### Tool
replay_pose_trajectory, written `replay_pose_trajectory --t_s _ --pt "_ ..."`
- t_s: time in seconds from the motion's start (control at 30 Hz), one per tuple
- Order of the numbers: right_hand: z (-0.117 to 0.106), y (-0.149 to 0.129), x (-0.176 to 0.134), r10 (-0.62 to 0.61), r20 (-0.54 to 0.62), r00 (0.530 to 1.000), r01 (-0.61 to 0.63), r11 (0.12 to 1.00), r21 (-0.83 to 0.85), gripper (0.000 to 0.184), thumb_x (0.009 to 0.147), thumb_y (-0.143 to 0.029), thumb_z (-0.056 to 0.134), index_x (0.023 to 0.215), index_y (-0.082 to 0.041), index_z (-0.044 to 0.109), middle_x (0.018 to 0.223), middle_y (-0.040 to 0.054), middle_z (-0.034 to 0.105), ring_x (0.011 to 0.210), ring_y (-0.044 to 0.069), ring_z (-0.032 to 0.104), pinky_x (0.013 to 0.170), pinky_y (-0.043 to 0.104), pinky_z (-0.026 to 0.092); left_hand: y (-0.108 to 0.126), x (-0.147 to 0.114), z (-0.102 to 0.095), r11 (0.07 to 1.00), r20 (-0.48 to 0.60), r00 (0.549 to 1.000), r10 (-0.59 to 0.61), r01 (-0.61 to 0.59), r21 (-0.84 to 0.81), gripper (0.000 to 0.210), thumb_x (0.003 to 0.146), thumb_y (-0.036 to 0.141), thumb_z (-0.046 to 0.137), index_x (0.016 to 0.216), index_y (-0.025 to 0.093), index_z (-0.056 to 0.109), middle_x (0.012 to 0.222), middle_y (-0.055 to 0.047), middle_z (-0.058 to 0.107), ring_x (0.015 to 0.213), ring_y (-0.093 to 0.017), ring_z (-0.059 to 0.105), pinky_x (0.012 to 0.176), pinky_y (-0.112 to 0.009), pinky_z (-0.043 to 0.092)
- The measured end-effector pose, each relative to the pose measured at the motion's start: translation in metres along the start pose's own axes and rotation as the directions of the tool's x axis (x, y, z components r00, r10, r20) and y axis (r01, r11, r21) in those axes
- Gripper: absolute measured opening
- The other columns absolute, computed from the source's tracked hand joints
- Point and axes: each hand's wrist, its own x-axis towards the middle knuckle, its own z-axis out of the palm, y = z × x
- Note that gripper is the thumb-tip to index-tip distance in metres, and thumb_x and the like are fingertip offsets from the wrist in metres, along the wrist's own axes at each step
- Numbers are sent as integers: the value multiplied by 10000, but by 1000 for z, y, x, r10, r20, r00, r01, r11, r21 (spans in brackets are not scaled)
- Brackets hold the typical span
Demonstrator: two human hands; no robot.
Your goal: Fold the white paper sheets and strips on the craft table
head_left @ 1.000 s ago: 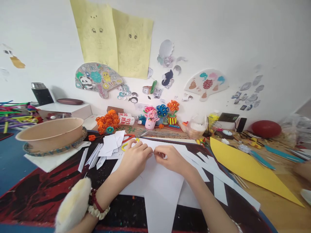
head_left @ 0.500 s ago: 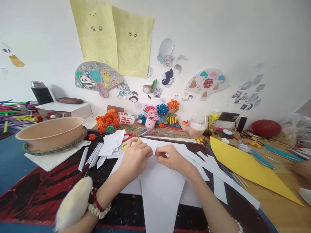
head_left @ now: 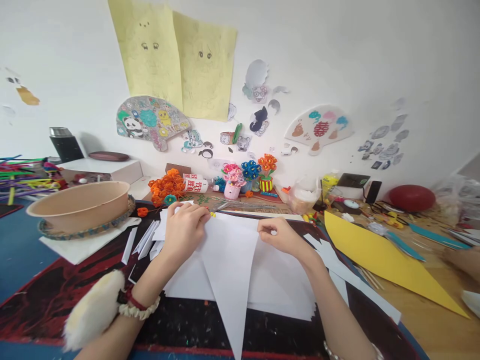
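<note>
A white sheet of paper (head_left: 232, 255) hangs in front of me, narrowing to a point at its lower end. My left hand (head_left: 185, 227) is closed on its upper left corner, the fingertips partly hidden behind the knuckles. At the upper right edge my right hand (head_left: 279, 237) pinches it between thumb and bent fingers. Beneath it, more white sheets (head_left: 281, 285) lie on the black and red mat (head_left: 168, 322). To the left of my left hand are folded paper strips (head_left: 146, 240), and cut strips (head_left: 337, 265) lie to the right of my right hand.
A beige basin (head_left: 78, 205) stands at the left. Along the wall are orange craft flowers (head_left: 168, 187), small flower pots (head_left: 232, 190) and a clear plastic bag (head_left: 303, 192). Yellow card (head_left: 378, 262) lies at the right, with another person's blurred hand (head_left: 463, 265) at the edge.
My hands have moved apart, the left one to the left and the right one to the right. The sheet between them has shifted and its lower end now shows as a point.
</note>
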Motion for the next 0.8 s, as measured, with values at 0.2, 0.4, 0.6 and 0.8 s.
replay_pose_trajectory --t_s 0.2,0.4,0.6,0.8 --pt "-6 15 1 75 -137 988 -79 997 -21 91 740 -186 473 664 -196 523 591 -30 511 536 121 466 520 240 344 -8 1 1 988 -2 989 -149 149 -37 216 881 213 455 776 213 644 836 -3 728 775 -190 627 852 -379 305" --pt "5 9 3 114 -139 984 -120 992 -36 148 817 -286 492 751 -192 585 639 -10 580 582 141 539 531 242 391 6 -4 3 994 95 991 -97 101 -37 270 902 217 402 790 207 647 872 -27 734 786 -195 624 810 -380 300" --pt "7 15 4 169 -175 970 -185 979 -80 232 840 -395 509 890 -198 621 715 10 633 565 146 545 516 252 388 12 -6 4 992 137 987 -79 91 -85 303 908 219 368 786 187 643 842 -45 728 709 -180 602 739 -351 328" --pt "8 10 6 166 -268 949 -219 959 -181 319 843 -389 537 1116 -237 598 768 0 677 591 162 570 599 298 418 14 -7 6 989 201 976 -80 102 -103 285 909 204 376 768 194 624 821 -28 719 724 -185 612 749 -341 335"
